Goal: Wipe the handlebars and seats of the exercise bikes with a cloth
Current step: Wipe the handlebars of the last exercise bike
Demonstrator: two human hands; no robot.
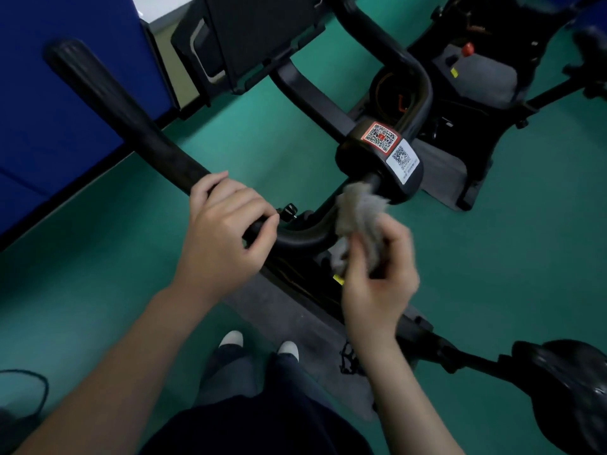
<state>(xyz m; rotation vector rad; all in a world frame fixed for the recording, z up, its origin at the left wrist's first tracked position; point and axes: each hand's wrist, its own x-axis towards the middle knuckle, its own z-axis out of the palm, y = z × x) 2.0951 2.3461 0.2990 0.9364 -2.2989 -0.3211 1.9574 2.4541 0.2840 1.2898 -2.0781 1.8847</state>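
Handlebar [131, 126] with cloth [361, 211] beside 2 QR stickers [381, 138], blue panel [49, 126] alongside

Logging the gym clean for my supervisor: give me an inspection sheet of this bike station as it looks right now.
Surface: green floor, grey mat under the bike.
Job's things: grey cloth at the handlebar beside the centre clamp; seat at lower right, no hand on it.
Clutter: nothing seen.
Hands: left hand grips the handlebar; right hand holds the cloth, blurred.
Cables: thin dark loop at lower left, cable or strap, cannot tell.
Surroundings: blue panel on the left, second bike beyond.
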